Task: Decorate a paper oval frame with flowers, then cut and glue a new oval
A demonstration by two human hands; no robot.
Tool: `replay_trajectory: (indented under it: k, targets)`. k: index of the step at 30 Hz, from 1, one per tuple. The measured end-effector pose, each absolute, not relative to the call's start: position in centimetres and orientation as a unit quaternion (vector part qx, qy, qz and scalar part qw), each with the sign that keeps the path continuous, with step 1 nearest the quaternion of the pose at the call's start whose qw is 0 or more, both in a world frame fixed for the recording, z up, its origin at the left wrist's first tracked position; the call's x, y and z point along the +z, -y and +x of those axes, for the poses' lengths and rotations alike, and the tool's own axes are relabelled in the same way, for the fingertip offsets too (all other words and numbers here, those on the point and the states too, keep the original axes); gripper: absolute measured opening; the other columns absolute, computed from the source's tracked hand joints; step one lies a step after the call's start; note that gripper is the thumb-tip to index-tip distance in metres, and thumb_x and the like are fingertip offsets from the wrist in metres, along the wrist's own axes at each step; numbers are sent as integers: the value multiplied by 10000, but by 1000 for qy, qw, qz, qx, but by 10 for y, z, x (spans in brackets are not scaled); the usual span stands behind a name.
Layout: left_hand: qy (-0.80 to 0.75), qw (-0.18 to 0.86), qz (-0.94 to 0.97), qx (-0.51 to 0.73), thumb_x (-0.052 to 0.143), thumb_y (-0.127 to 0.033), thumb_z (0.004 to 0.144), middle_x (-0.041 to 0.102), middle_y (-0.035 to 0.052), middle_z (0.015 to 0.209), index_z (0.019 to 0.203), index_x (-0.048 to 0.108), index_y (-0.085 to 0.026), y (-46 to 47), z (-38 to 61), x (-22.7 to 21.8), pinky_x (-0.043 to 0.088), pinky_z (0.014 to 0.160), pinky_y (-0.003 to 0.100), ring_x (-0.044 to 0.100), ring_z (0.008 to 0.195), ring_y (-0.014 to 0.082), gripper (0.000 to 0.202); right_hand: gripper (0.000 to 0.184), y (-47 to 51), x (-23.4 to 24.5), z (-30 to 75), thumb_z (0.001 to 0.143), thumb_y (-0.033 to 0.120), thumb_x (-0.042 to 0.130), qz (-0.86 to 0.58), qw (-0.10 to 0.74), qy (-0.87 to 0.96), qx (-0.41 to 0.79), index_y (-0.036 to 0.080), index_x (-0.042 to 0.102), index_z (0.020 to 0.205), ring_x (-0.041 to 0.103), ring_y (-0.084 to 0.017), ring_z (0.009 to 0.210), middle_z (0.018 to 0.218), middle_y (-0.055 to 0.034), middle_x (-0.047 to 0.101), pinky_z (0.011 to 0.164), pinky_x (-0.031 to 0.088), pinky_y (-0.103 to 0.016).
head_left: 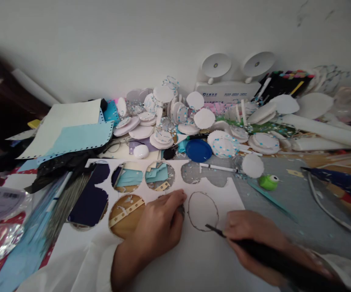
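A white foam board (pixel 205 259) lies in front of me, with several round holes cut through its left and far parts. My left hand (pixel 160 223) presses on it, fingers curled and closed, beside a hole it partly covers. My right hand (pixel 251 235) is closed round a black pen-shaped cutter (pixel 263 251), blurred towards the wrist. The cutter's thin dark tip touches the near edge of a rough circle outline (pixel 203 211) on the board. Through the holes show a dark blue flat piece (pixel 90 202) and a cream strip with star shapes (pixel 128 213).
White discs (pixel 204 118) with blue-dotted trim crowd the back. A blue round lid (pixel 199 150), a white pen (pixel 218 167), a green bird-like toy (pixel 268 182) and teal tweezers (pixel 269 196) lie beyond the board. Paper sheets (pixel 68 125) and wire stems (pixel 65 207) are left; a twin-head lamp (pixel 216 65) stands behind.
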State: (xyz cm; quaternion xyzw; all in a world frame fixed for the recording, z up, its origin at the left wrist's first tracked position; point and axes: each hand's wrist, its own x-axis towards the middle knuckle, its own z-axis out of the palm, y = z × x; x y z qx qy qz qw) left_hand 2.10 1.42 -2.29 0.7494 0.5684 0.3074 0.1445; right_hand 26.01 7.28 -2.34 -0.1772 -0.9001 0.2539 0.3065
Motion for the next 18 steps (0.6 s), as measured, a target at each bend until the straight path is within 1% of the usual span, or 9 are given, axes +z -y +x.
replay_trajectory:
  k: [2, 3, 5, 7, 9, 10, 12, 15, 18]
  targets:
    - [-545, 126, 772, 301, 436, -65, 817, 728, 155, 1139, 1161, 587, -102, -13, 22, -20, 600, 895, 378, 702, 1064, 251, 377, 205, -80, -19, 263, 885, 96, 502, -261, 330, 865, 271, 280, 489, 975, 584, -155, 540, 684, 29, 600, 474, 455, -268]
    - [-525, 114, 791, 293, 450, -76, 817, 707, 171, 1185, 1177, 586, -87, -11, 23, -18, 574, 949, 398, 664, 1139, 266, 386, 177, -84, -18, 264, 897, 121, 509, -298, 332, 849, 284, 281, 496, 972, 596, -156, 563, 708, 24, 604, 473, 465, -257]
    - [-474, 96, 837, 257, 485, -112, 807, 627, 208, 1312, 1234, 572, -51, -8, 26, -13, 499, 1048, 454, 551, 1284, 312, 440, 93, -90, -17, 263, 924, 213, 531, -356, 317, 812, 336, 285, 507, 978, 619, -159, 621, 764, 18, 617, 486, 481, -238]
    - [-432, 103, 872, 205, 521, -183, 812, 537, 239, 1401, 1290, 547, -16, -5, 30, -9, 446, 1091, 484, 464, 1349, 351, 507, 83, -96, -19, 261, 925, 297, 562, -387, 306, 779, 387, 281, 515, 990, 635, -167, 702, 814, 11, 627, 548, 504, -240]
    - [-411, 114, 890, 164, 532, -248, 836, 510, 254, 1414, 1311, 538, 8, -2, 34, -7, 431, 1099, 483, 448, 1353, 368, 540, 119, -101, -21, 260, 900, 335, 605, -391, 313, 763, 409, 266, 539, 971, 638, -173, 767, 852, 1, 633, 619, 511, -249]
    - [-409, 114, 892, 153, 523, -264, 855, 518, 254, 1406, 1306, 546, 12, -1, 35, -7, 431, 1099, 476, 463, 1341, 367, 529, 124, -103, -22, 260, 888, 341, 622, -394, 319, 757, 412, 260, 554, 952, 628, -168, 762, 846, 2, 626, 628, 502, -248]
    - [-411, 105, 894, 145, 491, -260, 886, 540, 247, 1386, 1289, 565, 16, 0, 36, -9, 438, 1093, 461, 501, 1313, 357, 495, 140, -106, -25, 263, 887, 353, 633, -408, 330, 734, 431, 257, 560, 957, 590, -149, 690, 783, 18, 596, 590, 463, -239]
    - [-417, 103, 891, 148, 485, -272, 889, 551, 244, 1375, 1284, 578, 13, 1, 37, -12, 446, 1086, 442, 528, 1291, 348, 495, 207, -110, -29, 267, 924, 402, 602, -433, 329, 689, 480, 262, 514, 1048, 496, -132, 555, 660, 56, 524, 502, 386, -236]
    - [-417, 109, 887, 164, 511, -292, 864, 576, 241, 1349, 1261, 602, 5, 2, 38, -15, 440, 1091, 427, 545, 1276, 344, 504, 260, -115, -29, 266, 944, 441, 572, -434, 315, 674, 508, 250, 496, 1103, 464, -126, 513, 618, 67, 508, 462, 348, -233]
